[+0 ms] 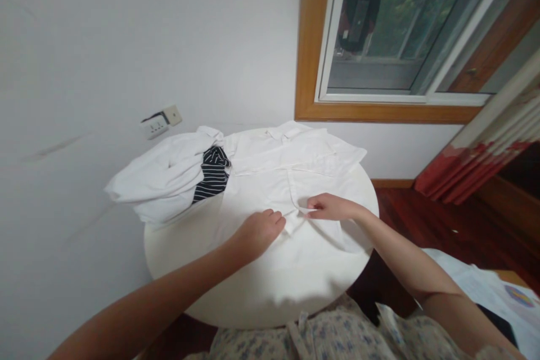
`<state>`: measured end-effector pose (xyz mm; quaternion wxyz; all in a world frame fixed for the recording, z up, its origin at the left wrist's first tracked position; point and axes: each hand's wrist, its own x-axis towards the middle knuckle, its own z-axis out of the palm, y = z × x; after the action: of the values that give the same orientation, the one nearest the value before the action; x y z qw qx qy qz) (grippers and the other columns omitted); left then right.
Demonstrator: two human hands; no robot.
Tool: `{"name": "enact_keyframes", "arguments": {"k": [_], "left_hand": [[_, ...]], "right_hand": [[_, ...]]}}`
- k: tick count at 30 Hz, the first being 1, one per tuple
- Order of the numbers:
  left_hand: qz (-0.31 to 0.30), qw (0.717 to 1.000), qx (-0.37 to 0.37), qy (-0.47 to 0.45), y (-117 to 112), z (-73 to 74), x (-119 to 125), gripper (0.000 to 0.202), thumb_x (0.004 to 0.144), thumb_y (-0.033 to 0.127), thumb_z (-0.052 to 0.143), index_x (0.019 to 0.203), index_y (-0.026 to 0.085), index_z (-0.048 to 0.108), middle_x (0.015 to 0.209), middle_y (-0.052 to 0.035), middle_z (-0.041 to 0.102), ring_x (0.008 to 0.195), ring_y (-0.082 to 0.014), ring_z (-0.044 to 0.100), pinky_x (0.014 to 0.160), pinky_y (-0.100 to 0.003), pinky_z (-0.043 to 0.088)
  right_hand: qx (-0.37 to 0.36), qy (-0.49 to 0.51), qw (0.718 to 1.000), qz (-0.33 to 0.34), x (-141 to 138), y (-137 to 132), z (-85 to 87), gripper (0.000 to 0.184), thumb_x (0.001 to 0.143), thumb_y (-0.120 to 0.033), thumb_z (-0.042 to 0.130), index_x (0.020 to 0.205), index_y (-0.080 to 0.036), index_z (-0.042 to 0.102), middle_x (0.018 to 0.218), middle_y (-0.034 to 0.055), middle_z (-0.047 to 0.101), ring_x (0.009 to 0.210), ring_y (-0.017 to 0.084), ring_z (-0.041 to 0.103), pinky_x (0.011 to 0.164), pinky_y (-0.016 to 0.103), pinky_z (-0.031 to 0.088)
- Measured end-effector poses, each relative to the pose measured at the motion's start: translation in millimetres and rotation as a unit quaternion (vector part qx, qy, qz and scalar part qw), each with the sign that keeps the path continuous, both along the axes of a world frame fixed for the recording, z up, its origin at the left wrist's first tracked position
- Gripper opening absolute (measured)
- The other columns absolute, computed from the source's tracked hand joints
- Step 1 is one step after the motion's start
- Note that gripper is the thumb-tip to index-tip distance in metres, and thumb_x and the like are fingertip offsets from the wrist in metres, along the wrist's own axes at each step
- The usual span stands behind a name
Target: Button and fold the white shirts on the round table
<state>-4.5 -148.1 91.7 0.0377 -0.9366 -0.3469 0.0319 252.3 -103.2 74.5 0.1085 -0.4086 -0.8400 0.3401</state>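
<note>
A white shirt point(261, 185) lies spread over a round white table point(261, 298), its collar toward the wall. My right hand point(331, 206) pinches a fold of the shirt's near part between thumb and fingers, lifting it slightly. Just to the left, my left hand point(261, 230) rests low on the shirt with its fingers curled onto the cloth near the same edge. What its fingertips grip is partly hidden beneath the hand.
A heap of white clothing point(164, 171) hangs past the table's left edge, beside a black-and-white striped cloth point(212, 177). Behind are a wall socket point(154, 126) and a wood-framed window point(314, 109). A red and cream curtain point(455, 169) hangs right; papers point(472, 275) lie lower right.
</note>
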Motion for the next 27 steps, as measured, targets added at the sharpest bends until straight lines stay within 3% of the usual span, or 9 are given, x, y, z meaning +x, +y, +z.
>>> {"name": "enact_keyframes", "arguments": {"k": [3,5,8,12,14,16,19,23,27], "left_hand": [[0.038,0.993,-0.063,-0.096,3.1,8.5,0.0,0.026,0.094,0.03,0.041,0.089,0.015,0.061,0.085,-0.0069,0.065,0.078,-0.0187,0.06,0.07,-0.029,0.046],[-0.02,0.974,-0.167,-0.153,1.3,12.8,-2.1,0.028,0.093,0.038,0.045,0.091,0.017,0.064,0.086,-0.0047,0.066,0.075,-0.0155,0.061,0.072,-0.027,0.046],[-0.142,0.899,-0.388,-0.145,1.4,13.0,-5.8,0.03,0.088,0.047,0.053,0.096,0.022,0.068,0.09,-0.0037,0.07,0.075,-0.0137,0.064,0.072,-0.024,0.047],[-0.091,0.83,-0.521,-0.177,35.1,3.1,-6.8,0.044,0.091,0.054,0.043,0.1,0.019,0.069,0.089,-0.0063,0.073,0.078,-0.0157,0.067,0.07,-0.025,0.051],[-0.038,0.869,-0.417,-0.262,67.5,-5.4,-3.0,0.045,0.093,0.051,0.04,0.101,0.016,0.068,0.097,-0.0076,0.072,0.089,-0.0172,0.066,0.081,-0.029,0.051],[0.016,0.916,-0.253,-0.312,100.8,-17.3,4.2,0.042,0.095,0.045,0.037,0.109,0.017,0.066,0.114,-0.0085,0.068,0.106,-0.0197,0.061,0.095,-0.034,0.047],[0.075,0.955,-0.087,-0.274,130.9,-42.4,16.2,0.043,0.096,0.034,0.032,0.121,0.015,0.061,0.127,-0.0121,0.061,0.12,-0.0227,0.053,0.106,-0.042,0.038],[0.127,0.977,0.0,-0.17,118.9,-75.4,19.1,0.052,0.092,0.048,0.04,0.138,0.022,0.047,0.148,-0.012,0.039,0.138,-0.0319,0.031,0.111,-0.06,0.021],[0.091,0.982,0.017,-0.162,83.0,-84.4,8.7,0.063,0.088,0.059,0.042,0.143,0.03,0.038,0.152,-0.0108,0.032,0.141,-0.0333,0.023,0.111,-0.062,0.014]], "right_hand": [[-0.071,0.064,0.995,-0.02,0.8,3.7,1.5,0.038,0.085,-0.05,0.055,0.069,-0.016,0.053,0.06,-0.0061,0.041,0.057,0.008,0.036,0.053,0.022,0.027],[-0.118,0.107,0.987,-0.018,-0.1,2.2,2.6,0.039,0.083,-0.053,0.058,0.073,-0.016,0.055,0.062,-0.0058,0.045,0.057,0.008,0.04,0.054,0.021,0.031],[-0.25,0.125,0.958,0.071,2.3,-4.6,6.5,0.041,0.078,-0.054,0.065,0.092,-0.015,0.063,0.078,-0.0005,0.06,0.069,0.01,0.056,0.062,0.022,0.043],[-0.427,0.055,0.878,0.208,14.4,4.2,15.7,0.055,0.077,-0.054,0.068,0.115,-0.016,0.063,0.101,0.0106,0.069,0.088,0.019,0.067,0.076,0.03,0.052],[-0.364,0.105,0.914,0.146,15.8,26.3,17.3,0.054,0.081,-0.053,0.064,0.118,-0.015,0.062,0.104,0.013,0.07,0.09,0.02,0.068,0.08,0.033,0.053],[-0.201,0.17,0.965,0.007,8.8,56.2,12.8,0.048,0.09,-0.049,0.052,0.121,-0.015,0.061,0.108,0.0136,0.07,0.095,0.02,0.067,0.085,0.035,0.051],[0.055,0.082,0.982,-0.163,-14.2,93.9,-8.5,0.035,0.095,-0.029,0.043,0.118,-0.014,0.064,0.115,0.0115,0.068,0.106,0.022,0.063,0.095,0.037,0.046],[0.231,-0.089,0.958,-0.145,-39.3,96.8,-51.4,0.037,0.093,-0.02,0.043,0.124,-0.014,0.061,0.132,0.0129,0.057,0.126,0.023,0.049,0.106,0.038,0.036],[0.294,-0.116,0.938,-0.144,-38.9,71.5,-76.5,0.047,0.097,-0.037,0.038,0.138,-0.015,0.047,0.146,0.0137,0.041,0.138,0.024,0.032,0.113,0.044,0.023]]}}
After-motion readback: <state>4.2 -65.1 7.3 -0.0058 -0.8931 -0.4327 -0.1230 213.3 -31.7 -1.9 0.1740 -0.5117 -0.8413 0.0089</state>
